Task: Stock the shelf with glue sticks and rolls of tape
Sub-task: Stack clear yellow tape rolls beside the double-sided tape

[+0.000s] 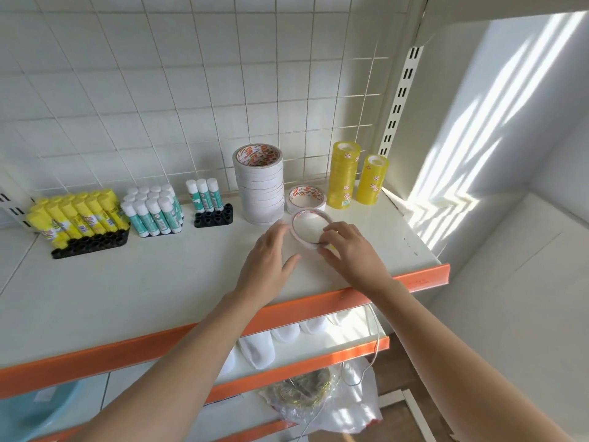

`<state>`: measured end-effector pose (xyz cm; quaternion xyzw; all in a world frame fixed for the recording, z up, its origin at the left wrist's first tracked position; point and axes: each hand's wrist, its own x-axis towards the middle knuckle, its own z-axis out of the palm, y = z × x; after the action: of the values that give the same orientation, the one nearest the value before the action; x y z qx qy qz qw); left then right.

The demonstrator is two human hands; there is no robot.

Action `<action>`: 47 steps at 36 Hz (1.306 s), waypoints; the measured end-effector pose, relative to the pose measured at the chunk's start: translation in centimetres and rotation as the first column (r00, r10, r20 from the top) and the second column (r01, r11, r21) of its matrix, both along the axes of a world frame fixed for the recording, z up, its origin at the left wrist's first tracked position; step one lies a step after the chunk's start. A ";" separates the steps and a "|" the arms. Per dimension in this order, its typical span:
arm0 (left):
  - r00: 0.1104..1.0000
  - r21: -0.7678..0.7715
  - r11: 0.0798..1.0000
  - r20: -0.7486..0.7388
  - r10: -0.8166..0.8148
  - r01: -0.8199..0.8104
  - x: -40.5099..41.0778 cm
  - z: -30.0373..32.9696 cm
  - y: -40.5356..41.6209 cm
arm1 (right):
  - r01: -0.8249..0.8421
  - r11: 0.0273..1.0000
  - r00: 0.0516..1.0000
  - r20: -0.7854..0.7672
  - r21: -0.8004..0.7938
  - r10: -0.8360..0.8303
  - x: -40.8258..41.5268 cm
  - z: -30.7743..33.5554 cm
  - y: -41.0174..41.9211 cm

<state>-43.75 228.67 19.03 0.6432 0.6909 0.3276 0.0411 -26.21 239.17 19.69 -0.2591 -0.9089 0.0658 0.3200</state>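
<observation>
Both forearms reach in from the bottom edge toward the white shelf point(159, 288) with its orange front lip, which carries all the stock. Against the wire grid at the back stand the tall stack of white tape point(259, 183) and two yellow tape stacks point(345, 173), probably kept rearward to leave the front free. Farther left sit yellow glue sticks point(79, 215) and teal glue sticks point(153, 212) upright in black trays, likely so they cannot topple. Nearer the middle, a black tray point(213, 215) holds only three sticks. The left hand point(267, 253) lies flat, fingers straight, touching the side of a thin roll of tape point(308, 229); the right hand point(347, 250) pinches its near rim with curled fingers, seemingly setting it down just before a single flat roll point(306, 199).
</observation>
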 end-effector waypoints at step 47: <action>0.974 -0.148 0.972 -0.162 0.159 -0.183 -1.1 -1.7 -0.4 | 0.259 0.962 0.946 0.226 -0.090 -0.233 -6.9 1.5 7.2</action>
<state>-44.84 228.31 17.32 0.5983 0.7693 0.2236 0.0130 -33.11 246.39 21.19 -0.3945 -0.8930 0.0508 0.2103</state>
